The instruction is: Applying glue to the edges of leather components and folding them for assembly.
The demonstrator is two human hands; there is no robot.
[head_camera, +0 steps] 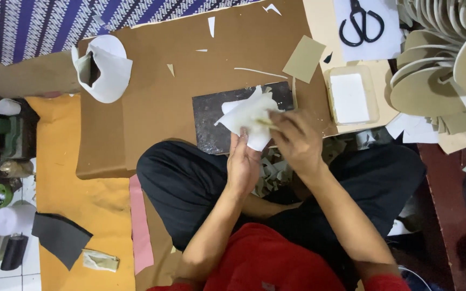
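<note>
Fingers of the right hand (297,141) pinch a thin yellowish tool, perhaps a brush or a blade, too small to tell, against the white sheet piece (250,117). The left hand (242,164) is closed on the lower edge of that piece from beneath, holding it just above the dark cutting slab (223,116). To do this well, the lower hand likely needs to keep the floppy sheet taut and the tool strokes short, away from the supporting fingers. Below the hands, grey offcuts (269,171) lie piled between the person's crossed legs. Beyond the right hand sits a shallow white tray (350,97), with black scissors (361,22) farther off. Stacked tan cut-outs (438,59) crowd the right side. Far out past the left hand, a white shaped piece (105,69) rests on the brown cardboard (157,81).
</note>
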